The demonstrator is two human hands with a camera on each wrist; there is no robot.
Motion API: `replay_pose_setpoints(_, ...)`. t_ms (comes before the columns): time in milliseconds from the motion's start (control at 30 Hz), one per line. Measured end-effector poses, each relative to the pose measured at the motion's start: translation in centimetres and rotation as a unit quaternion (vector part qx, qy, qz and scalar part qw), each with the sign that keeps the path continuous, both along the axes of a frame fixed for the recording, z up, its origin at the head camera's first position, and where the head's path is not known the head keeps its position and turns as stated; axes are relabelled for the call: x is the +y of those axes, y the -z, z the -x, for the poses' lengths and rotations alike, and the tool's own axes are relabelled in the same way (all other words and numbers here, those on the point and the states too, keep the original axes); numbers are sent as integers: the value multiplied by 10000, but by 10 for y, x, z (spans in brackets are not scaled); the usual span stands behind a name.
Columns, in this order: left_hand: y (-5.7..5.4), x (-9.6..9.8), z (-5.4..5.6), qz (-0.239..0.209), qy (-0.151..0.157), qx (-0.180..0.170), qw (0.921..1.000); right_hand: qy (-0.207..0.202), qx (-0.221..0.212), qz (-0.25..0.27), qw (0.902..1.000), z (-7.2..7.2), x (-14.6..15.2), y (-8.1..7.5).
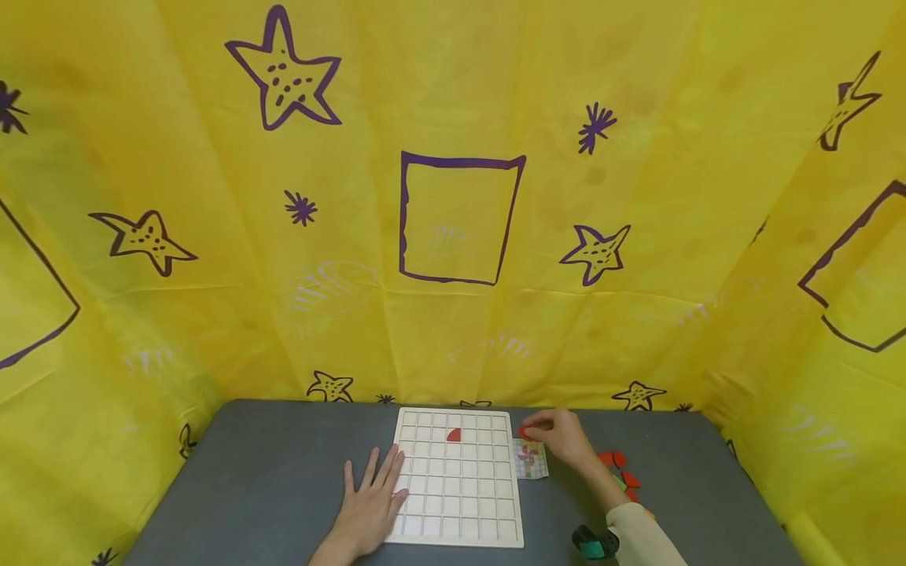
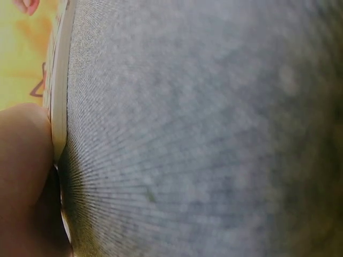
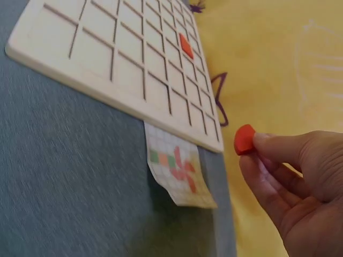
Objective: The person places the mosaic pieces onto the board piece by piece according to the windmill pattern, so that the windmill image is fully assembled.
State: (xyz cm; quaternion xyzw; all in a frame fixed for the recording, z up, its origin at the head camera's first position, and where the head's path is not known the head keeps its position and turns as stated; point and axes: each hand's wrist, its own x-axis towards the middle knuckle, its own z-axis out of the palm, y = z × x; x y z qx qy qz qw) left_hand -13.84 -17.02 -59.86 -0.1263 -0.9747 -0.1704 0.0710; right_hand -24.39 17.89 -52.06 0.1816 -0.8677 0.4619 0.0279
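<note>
A pale grid board (image 1: 460, 503) lies on the dark table, with one red quarter-round tile (image 1: 454, 435) in a square of its upper part. My left hand (image 1: 370, 503) rests on the board's left edge, fingers straight and spread. Off the board's far right corner, my right hand (image 1: 559, 435) pinches another red quarter-round piece (image 3: 244, 140) between thumb and fingertips, raised above the table. Below that hand a small paper card (image 1: 531, 464) sticks out from the board's right edge; it shows a red pinwheel pattern with green and orange squares.
Several loose red tiles (image 1: 631, 479) and a green one (image 1: 619, 482) lie on the table to the right, partly behind the right forearm. A black band with a green face (image 1: 594, 544) is at the right wrist. Yellow printed cloth (image 1: 460, 330) hangs behind the table (image 1: 248, 472).
</note>
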Motion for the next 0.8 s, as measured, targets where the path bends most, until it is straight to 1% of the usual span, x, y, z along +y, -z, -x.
replay_pose_setpoints(67, -1, 0, 0, -20, 35, -61, 10000, 2, -71, -13, 10000, 0, -5, 2)
replay_pose_setpoints(167, -4, 0, 0, -6, 29, -159, 9999, 112, -354, -6, 9993, -2, -14, 4)
replay_pose_setpoints(267, -4, 0, 1, -22, 18, -271, 9996, 130, -626, 199, 9978, -4, -22, 6)
replay_pose_setpoints(367, -5, 1, 1, -90, 32, -273, 9996, 120, -748, 358, 9965, -6, -27, 8)
replay_pose_setpoints(533, -10, 0, -1, -184, 126, -335, 9992, 142, -630, 264, 9976, -6, -33, 14)
replay_pose_setpoints(667, -9, 0, -2, -157, 64, -315, 9994, 214, -468, 170, 9985, -6, -39, 16)
replay_pose_setpoints(800, -9, 1, -2, -174, 46, -265, 9995, 321, -502, 215, 9980, -7, -47, 20)
